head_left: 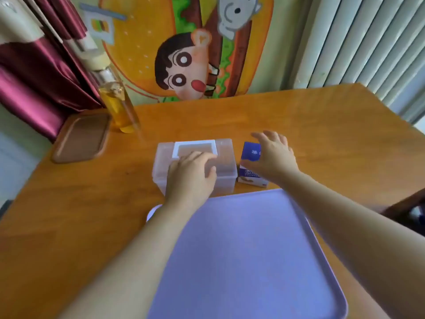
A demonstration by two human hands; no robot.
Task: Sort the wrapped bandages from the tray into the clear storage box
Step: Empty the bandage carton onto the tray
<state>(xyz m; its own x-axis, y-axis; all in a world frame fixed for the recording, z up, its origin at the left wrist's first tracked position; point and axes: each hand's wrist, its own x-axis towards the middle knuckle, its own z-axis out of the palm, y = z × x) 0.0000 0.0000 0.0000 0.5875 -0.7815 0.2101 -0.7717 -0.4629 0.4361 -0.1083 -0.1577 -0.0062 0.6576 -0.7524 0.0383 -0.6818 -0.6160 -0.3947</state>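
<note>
The box [160, 171] is a small clear plastic tub with frosted walls and a lid carrying a white rectangular frame [195, 144]. It stands on the wooden table [322, 134]; the blur and the walls hide whatever is inside. Just in front of the box, nearest the person, lies the tray [241, 249], a wide lilac one with rounded corners, its far rim almost touching the box. Just right of the box stands a blue and white carton [251, 153], close beside its wall. The left hand [190, 174] rests palm down on the box's lid, fingers loosely bent and laid over the near edge of the white frame, gripping nothing. The right hand [273, 157] reaches over the carton with its fingers straight and spread, palm down, covering the carton's right side; whether it touches the carton cannot be told. Behind and left of the box stand a bottle [118, 107] of yellow liquid and a brown tray [82, 137].
</note>
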